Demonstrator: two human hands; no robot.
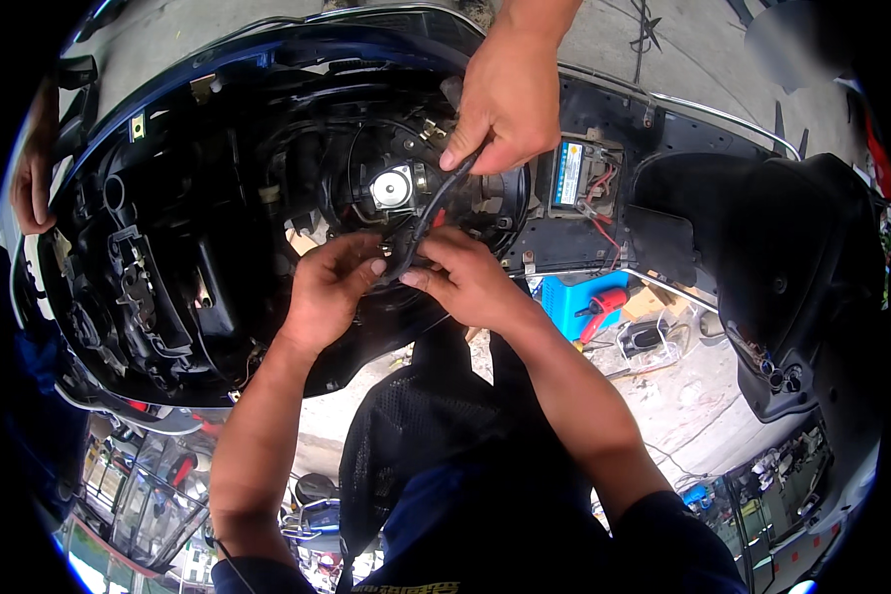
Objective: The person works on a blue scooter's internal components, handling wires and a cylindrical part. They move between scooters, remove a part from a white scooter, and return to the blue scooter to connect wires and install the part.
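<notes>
Dark shirt (505,525) of the wearer is closest, at the lower edge, w/ a black mesh cloth (406,416) just past it, between the forearms. Beyond that, L hand (329,287) and R hand (465,282) sit side by side over the open bay of a scooter (218,267), prob. so both can work one short stretch of a black hose (438,206) (hose or sleeved cable, can't tell). Both pinch its lower end, thumb vs. fingertips; exactly what's under the L fingertips is partly hidden. Hose slants up & right from there to a co-worker's hand (510,104), reaching in from the far side, fingers closed round the upper part; looks like a 3-pt hold to steady it and lift it clear of the parts below. Round silver-white cap (392,186) is just left of the hose, beyond the L hand. Battery (571,176) w/ red leads sits in its recess right of the co-worker's hand, presumably open for access. Right of the R hand, on the pale floor (683,406), a blue box (556,302) w/ a red tool (602,309) on or against it, maybe for easy reach. Another person's hand (35,188), far left of the L hand, hangs fingers-down by the scooter's rim; can't tell if touching.
</notes>
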